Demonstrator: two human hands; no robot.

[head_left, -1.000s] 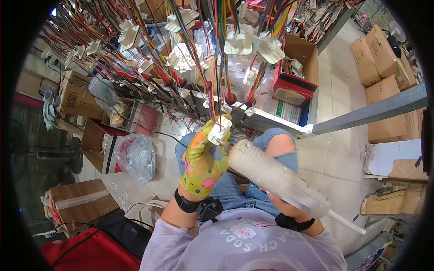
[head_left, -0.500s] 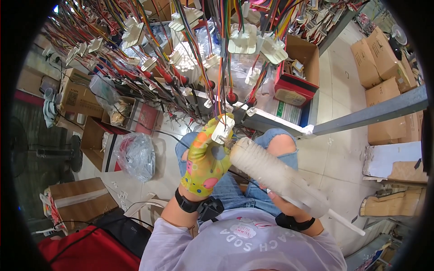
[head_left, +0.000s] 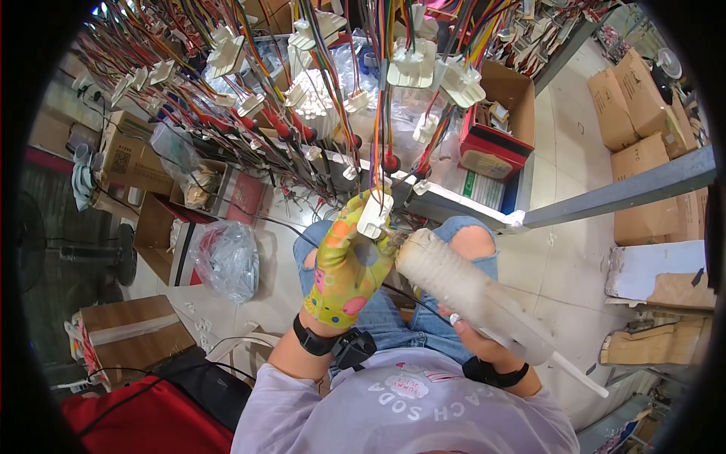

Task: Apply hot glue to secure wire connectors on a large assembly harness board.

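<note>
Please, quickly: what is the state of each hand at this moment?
Left hand: closed, holding the white connector.
Right hand: holding the white wrapped tool, grip mostly hidden beneath it.

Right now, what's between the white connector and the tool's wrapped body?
Head view: the dark nozzle of the tool, beside the gloved left hand. Whether the tip touches the white connector, I can't tell.

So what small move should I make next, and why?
Perhaps ease the off-white, wrapped, cylindrical glue gun in your right hand slightly back: its dark tip sits close to your left hand, whose yellow patterned glove holds the white plastic wired connector.
</note>
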